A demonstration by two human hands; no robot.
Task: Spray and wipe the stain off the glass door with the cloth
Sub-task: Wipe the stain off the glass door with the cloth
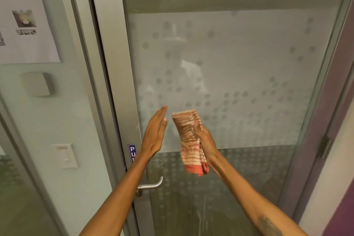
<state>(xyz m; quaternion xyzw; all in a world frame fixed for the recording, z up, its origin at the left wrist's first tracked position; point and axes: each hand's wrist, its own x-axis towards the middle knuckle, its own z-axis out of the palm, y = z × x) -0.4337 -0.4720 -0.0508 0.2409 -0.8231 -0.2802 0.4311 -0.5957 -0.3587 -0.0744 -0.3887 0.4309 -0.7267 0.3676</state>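
I see the cloth [191, 141] at centre frame, folded into a long bundle, pale with thin orange-red stripes and a solid coral band at its lower end; my right hand [204, 138] grips it around the middle, fingers wrapped over its right edge. My left hand [155, 133] is just left of it, flat and wide, fingers straight, holding nothing, not touching the cloth. Behind both stands the door [239, 74], its glass frosted with grey dots; a whitish smear shows above the cloth. The handle [152, 185] sits lower centre; a paper [24, 15] hangs upper left.
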